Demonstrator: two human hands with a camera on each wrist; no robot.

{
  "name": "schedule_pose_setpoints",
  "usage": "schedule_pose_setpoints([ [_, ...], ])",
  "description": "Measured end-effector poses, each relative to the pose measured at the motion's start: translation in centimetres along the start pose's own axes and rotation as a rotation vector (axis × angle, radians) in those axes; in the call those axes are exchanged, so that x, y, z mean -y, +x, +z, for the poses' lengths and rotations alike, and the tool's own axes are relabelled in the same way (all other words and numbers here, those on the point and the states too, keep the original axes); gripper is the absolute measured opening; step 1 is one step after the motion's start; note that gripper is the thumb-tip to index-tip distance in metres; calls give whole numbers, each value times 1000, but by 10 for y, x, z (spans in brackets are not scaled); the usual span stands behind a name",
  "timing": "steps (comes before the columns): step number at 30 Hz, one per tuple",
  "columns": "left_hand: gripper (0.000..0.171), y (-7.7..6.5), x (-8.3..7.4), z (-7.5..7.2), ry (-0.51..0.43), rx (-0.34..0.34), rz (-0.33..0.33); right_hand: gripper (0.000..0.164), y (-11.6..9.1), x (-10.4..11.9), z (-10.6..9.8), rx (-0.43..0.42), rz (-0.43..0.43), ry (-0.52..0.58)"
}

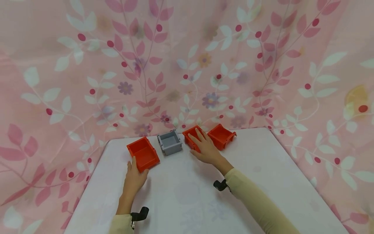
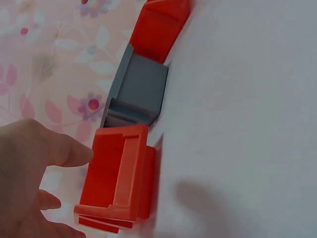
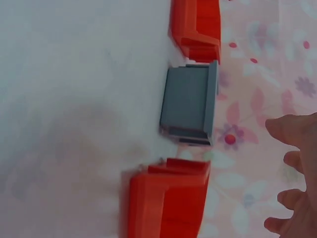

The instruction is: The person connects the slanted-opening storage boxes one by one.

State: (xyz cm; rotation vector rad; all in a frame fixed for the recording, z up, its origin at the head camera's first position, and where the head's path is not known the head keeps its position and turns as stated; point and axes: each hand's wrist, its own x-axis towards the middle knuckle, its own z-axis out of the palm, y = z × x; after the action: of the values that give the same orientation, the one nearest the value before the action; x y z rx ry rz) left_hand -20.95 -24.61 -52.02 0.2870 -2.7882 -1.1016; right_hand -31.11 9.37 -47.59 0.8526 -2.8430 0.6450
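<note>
My left hand (image 1: 134, 178) is lying loose, gripping nothing, at the near edge of the leftmost red rectangular plastic bin (image 1: 143, 154). My right hand (image 1: 206, 151), fingers extended, is covering a second red plastic bin (image 1: 201, 149), contact unclear, between the grey rectangular plastic bin (image 1: 173, 149) and a third red plastic bin (image 1: 221, 136). Row looking roughly formed; alignment seemingly unfinished.

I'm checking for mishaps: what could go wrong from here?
The right hand is over a red bin beside the rightmost bin; a sideways sweep might knock that neighbour. The gray bin sits near the far edge of the table, so a forward push might shove it into the pink cloth. Sliding the leftmost bin rightward with the left hand could bump the gray one.
</note>
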Motion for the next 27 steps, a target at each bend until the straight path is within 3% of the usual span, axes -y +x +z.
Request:
schedule_pose_setpoints([
  [4,84,13,8,-4,-71,-63,40,68,17,10,12,11,-33,138],
  [8,82,30,12,-8,-95,-62,51,61,33,17,24,7,-46,235],
  [13,80,50,16,-14,-60,14,5,57,54,25,41,59,-43,157],
  [17,73,62,16,-15,-28,38,-9,53,67,37,50,128,-15,127],
  [27,60,72,20,-10,9,87,-88,48,85,52,67,212,65,164],
])
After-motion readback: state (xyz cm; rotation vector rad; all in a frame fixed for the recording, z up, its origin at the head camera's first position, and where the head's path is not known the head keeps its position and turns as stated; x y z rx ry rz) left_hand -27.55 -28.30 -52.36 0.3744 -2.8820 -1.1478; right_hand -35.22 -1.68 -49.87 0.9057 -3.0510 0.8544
